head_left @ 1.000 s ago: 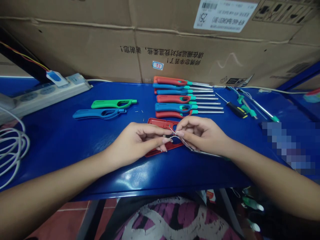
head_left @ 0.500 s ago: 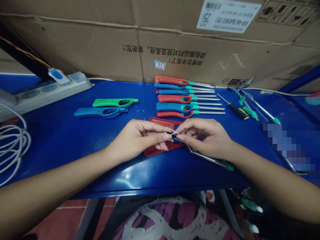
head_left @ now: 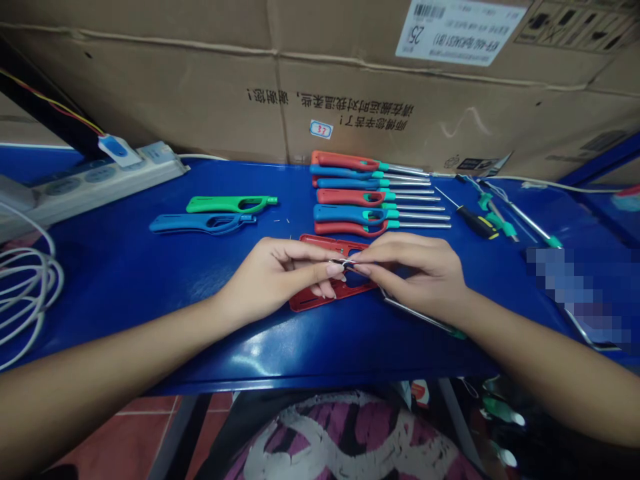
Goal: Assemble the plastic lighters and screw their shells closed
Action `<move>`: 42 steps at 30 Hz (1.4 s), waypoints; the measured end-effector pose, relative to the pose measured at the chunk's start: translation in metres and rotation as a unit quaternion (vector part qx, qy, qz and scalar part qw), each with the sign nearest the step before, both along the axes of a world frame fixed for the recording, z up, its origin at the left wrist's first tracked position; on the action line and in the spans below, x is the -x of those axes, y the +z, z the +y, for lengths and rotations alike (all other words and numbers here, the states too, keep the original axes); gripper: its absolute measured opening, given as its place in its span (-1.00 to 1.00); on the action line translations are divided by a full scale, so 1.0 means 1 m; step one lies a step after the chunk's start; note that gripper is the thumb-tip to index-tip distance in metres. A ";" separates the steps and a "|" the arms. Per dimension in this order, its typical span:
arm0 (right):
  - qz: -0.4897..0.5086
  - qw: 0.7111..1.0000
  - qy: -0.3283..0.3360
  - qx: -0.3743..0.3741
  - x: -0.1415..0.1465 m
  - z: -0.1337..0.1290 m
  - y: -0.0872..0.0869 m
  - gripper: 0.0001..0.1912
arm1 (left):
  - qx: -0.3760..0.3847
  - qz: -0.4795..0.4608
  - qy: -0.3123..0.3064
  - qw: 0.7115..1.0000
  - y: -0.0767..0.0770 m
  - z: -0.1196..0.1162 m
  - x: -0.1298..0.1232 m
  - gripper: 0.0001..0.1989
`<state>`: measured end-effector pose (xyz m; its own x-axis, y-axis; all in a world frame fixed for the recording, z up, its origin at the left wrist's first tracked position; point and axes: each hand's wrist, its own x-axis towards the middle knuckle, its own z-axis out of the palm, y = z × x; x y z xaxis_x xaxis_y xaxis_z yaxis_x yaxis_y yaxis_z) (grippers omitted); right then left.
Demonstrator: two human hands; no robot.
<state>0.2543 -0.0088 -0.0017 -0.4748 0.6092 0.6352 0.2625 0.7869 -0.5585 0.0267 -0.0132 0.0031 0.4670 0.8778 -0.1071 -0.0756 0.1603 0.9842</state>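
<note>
"Red plastic, that long hollow casing [head_left: 306,302] below the fingers: where does it lie?"

"On the glossy blue tabletop [head_left: 140,287], mid-scene, right under both hands. The fingers hide part of it."

"And what does the left hand [head_left: 283,270] have?"

"Its thumb and forefinger are pinched together on a small black part [head_left: 347,267], above the casing."

"The right hand [head_left: 420,270]?"

"Thumb and forefinger closed on thin pale wires [head_left: 345,261], the tips very near the left hand's. Which strand sits in which fingers is too small to tell."

"Anything beside them?"

"A slim silver metal tube [head_left: 417,315] slants along the near side of the right hand, its green end to the right, by the wrist."

"Farther off?"

"A row of red and blue plastic lighters [head_left: 345,213] with their metal tubes pointing right, in front of a large brown cardboard box [head_left: 175,100]. Right of the row lies a black-and-yellow screwdriver [head_left: 477,222], and beyond it, farther right, a long silver tube with a green end [head_left: 520,212]."

"And on the left?"

"A green plastic handle [head_left: 215,203], with a blue plastic handle [head_left: 187,223] just nearer. At the far left is a pale power strip [head_left: 100,183]; nearer, a coiled white cable [head_left: 37,287]."
</note>
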 end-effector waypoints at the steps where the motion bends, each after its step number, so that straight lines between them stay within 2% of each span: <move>1: -0.002 1.000 0.001 -0.006 0.000 0.000 0.000 -0.83 | 0.001 0.000 0.001 1.000 -0.001 0.000 0.000 -0.86; 8: -0.049 0.997 0.035 -0.048 -0.002 0.001 -0.001 -0.81 | 0.015 -0.017 -0.011 1.000 -0.003 -0.003 -0.003 -0.85; 12: -0.047 0.998 0.015 -0.031 -0.002 0.000 0.000 -0.83 | 0.026 -0.028 -0.014 0.999 -0.001 -0.003 -0.004 -0.82; 15: -0.020 0.999 -0.009 0.041 -0.001 -0.003 0.001 -0.90 | 0.027 -0.046 -0.020 0.998 0.000 -0.004 -0.004 -0.79; 17: 0.006 0.993 0.000 0.119 0.000 -0.003 0.001 -0.93 | 0.027 -0.059 -0.021 0.998 0.000 -0.004 -0.005 -0.76; 19: 0.046 0.974 0.028 0.220 0.000 -0.002 0.002 -0.95 | 0.025 -0.060 -0.022 0.998 0.000 -0.005 -0.005 -0.75; 22: 0.106 0.928 0.066 0.351 0.000 0.001 0.003 -0.95 | 0.021 -0.055 -0.023 0.998 0.001 -0.005 -0.005 -0.75; 26: 0.135 0.897 0.091 0.411 0.000 0.004 0.002 -0.92 | 0.017 -0.054 -0.025 0.998 0.002 -0.005 -0.004 -0.73; 31: 0.125 0.905 0.087 0.397 0.000 0.004 0.002 -0.93 | 0.001 -0.032 -0.030 0.999 0.000 -0.005 -0.003 -0.75; 37: 0.041 0.956 0.061 0.284 -0.003 0.003 0.005 -0.96 | 0.005 -0.032 -0.033 0.999 -0.001 -0.004 -0.002 -0.76; 42: -0.002 0.971 0.046 0.235 -0.005 0.003 0.004 -0.93 | 0.011 -0.037 -0.035 0.999 0.001 -0.006 -0.004 -0.74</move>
